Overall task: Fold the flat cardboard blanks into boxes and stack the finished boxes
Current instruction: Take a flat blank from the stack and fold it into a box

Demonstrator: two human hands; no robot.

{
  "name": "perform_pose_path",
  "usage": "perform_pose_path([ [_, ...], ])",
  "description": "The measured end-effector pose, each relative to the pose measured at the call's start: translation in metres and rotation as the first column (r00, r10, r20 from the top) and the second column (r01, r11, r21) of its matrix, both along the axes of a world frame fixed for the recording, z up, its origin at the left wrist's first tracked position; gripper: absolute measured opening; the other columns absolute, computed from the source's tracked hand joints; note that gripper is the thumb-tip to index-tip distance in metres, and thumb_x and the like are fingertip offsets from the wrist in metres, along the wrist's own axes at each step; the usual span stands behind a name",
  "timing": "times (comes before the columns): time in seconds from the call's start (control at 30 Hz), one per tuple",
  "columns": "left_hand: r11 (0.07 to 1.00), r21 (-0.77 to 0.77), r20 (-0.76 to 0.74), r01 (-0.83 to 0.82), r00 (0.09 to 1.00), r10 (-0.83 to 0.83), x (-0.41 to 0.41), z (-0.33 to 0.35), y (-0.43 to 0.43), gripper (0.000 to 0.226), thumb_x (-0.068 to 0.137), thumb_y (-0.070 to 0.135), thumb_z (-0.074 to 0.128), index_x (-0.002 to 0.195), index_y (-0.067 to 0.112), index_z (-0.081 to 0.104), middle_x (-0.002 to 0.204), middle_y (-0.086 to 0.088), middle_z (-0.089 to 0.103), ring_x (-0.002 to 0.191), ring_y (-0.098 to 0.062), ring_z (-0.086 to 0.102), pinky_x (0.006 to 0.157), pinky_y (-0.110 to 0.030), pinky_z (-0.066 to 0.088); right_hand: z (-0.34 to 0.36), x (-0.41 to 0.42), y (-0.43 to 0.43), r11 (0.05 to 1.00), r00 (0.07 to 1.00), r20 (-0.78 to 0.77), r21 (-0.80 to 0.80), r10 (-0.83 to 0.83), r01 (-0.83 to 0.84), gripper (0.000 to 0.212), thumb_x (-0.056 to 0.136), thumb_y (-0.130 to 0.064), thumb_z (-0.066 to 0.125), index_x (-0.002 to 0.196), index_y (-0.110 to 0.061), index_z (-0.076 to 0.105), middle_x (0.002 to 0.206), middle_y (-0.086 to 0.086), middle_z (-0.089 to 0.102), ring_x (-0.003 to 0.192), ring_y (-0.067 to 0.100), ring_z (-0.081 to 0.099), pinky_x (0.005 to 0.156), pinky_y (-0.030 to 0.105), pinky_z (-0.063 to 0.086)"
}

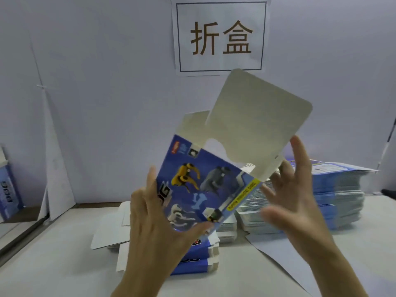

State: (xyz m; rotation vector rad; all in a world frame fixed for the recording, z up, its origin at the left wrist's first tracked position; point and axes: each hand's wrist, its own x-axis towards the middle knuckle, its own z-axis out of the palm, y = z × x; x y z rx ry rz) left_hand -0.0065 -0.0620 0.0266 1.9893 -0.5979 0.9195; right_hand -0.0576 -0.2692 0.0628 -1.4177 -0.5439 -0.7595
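I hold a blue printed cardboard box blank (205, 185) up in the air at the centre of the head view. Its big white flap (257, 116) stands open toward the upper right. My left hand (158, 215) grips the blank's lower left edge, thumb on the printed front and fingers along the side. My right hand (293, 189) is spread with straight fingers just right of the blank, fingertips near the flap's lower edge; I cannot tell if they touch it. Under my left hand lies a small stack of blue boxes and blanks (199, 258).
A tall pile of flat blanks (334, 194) stands on the white table (64, 264) at the right. Loose white cardboard pieces (107, 236) lie left of centre. A blue box (8, 189) stands at the far left edge. A sign (220, 37) hangs on the back wall.
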Motion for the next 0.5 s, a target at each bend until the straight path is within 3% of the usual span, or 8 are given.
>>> perform_pose_path([
  [0.03, 0.998, 0.015, -0.01, 0.056, 0.998, -0.056, -0.001, -0.001, 0.0, 0.119, 0.047, 0.071, 0.071, 0.146, 0.034, 0.016, 0.111, 0.009, 0.035, 0.094, -0.001, 0.037, 0.082, -0.017, 0.042, -0.004, 0.001, 0.002, 0.993, 0.998, 0.035, -0.098, -0.059, 0.062, 0.117, 0.059, -0.013, 0.082, 0.149, -0.046, 0.015, 0.138, -0.014, 0.055, 0.128, 0.009, 0.053, 0.101, 0.026, 0.048],
  [0.07, 0.993, 0.025, -0.023, 0.118, 0.993, -0.118, -0.002, 0.001, 0.001, 0.102, 0.055, 0.072, 0.071, 0.14, 0.041, 0.025, 0.11, 0.016, 0.039, 0.096, 0.002, 0.043, 0.075, -0.008, 0.043, -0.006, 0.001, 0.004, 0.993, 0.997, 0.042, -0.091, -0.068, 0.071, 0.115, 0.064, -0.005, 0.078, 0.148, -0.048, 0.014, 0.14, -0.016, 0.053, 0.129, 0.01, 0.053, 0.1, 0.027, 0.049],
  [0.13, 0.977, -0.025, -0.097, 0.212, 0.972, -0.214, -0.003, 0.007, 0.007, 0.062, 0.067, 0.069, 0.061, 0.123, 0.052, 0.042, 0.106, 0.028, 0.042, 0.104, 0.005, 0.049, 0.068, -0.002, 0.045, -0.007, 0.0, 0.003, 0.999, 1.0, -0.005, 0.05, -0.006, 0.006, 0.096, 0.069, 0.003, 0.066, 0.141, -0.05, 0.033, 0.129, -0.009, 0.064, 0.12, 0.018, 0.062, 0.091, 0.034, 0.055],
  [0.17, 0.966, -0.089, -0.132, 0.243, 0.958, -0.253, -0.003, 0.009, 0.011, 0.056, 0.066, 0.068, 0.059, 0.118, 0.054, 0.046, 0.106, 0.031, 0.044, 0.107, 0.006, 0.049, 0.068, -0.004, 0.046, -0.006, -0.001, 0.004, 0.993, 0.999, -0.02, 0.115, 0.025, -0.022, 0.084, 0.07, 0.001, 0.063, 0.133, -0.05, 0.045, 0.119, -0.005, 0.07, 0.111, 0.019, 0.067, 0.084, 0.034, 0.058],
  [0.23, 0.928, -0.22, -0.229, 0.301, 0.909, -0.349, -0.005, 0.014, 0.014, 0.069, 0.058, 0.063, 0.074, 0.119, 0.063, 0.041, 0.113, 0.039, 0.046, 0.112, 0.013, 0.048, 0.072, -0.011, 0.049, -0.006, 0.0, 0.004, 0.981, 0.998, -0.061, 0.191, 0.028, -0.016, 0.05, 0.073, -0.007, 0.062, 0.108, -0.043, 0.067, 0.097, -0.001, 0.075, 0.091, 0.019, 0.073, 0.069, 0.029, 0.059],
  [0.33, 0.772, -0.448, -0.4, 0.451, 0.671, -0.624, -0.01, 0.017, 0.01, 0.091, 0.054, 0.042, 0.087, 0.115, 0.077, 0.031, 0.106, 0.038, 0.058, 0.103, -0.002, 0.066, 0.065, -0.022, 0.057, -0.009, 0.0, 0.01, 0.962, 0.995, -0.089, 0.271, 0.044, -0.019, 0.022, 0.075, -0.017, 0.061, 0.085, -0.03, 0.077, 0.082, 0.0, 0.076, 0.073, 0.016, 0.074, 0.056, 0.024, 0.057],
  [0.4, 0.731, -0.457, -0.448, 0.507, 0.579, -0.681, -0.01, 0.017, 0.012, 0.094, 0.054, 0.045, 0.089, 0.121, 0.071, 0.029, 0.104, 0.03, 0.063, 0.096, -0.011, 0.07, 0.061, -0.025, 0.058, -0.009, -0.001, 0.011, 0.982, 0.996, -0.089, 0.189, 0.031, -0.014, 0.023, 0.073, -0.022, 0.068, 0.091, -0.033, 0.076, 0.085, -0.002, 0.076, 0.077, 0.013, 0.074, 0.06, 0.023, 0.057],
  [0.5, 0.687, -0.482, -0.477, 0.543, 0.496, -0.726, -0.01, 0.016, 0.018, 0.092, 0.053, 0.046, 0.082, 0.129, 0.065, 0.033, 0.12, 0.014, 0.065, 0.1, -0.021, 0.07, 0.069, -0.032, 0.06, -0.008, -0.003, 0.008, 1.0, 0.994, -0.106, 0.022, -0.006, 0.009, 0.072, 0.069, -0.041, 0.068, 0.139, -0.032, 0.05, 0.11, -0.009, 0.07, 0.1, 0.004, 0.068, 0.08, 0.02, 0.056],
])
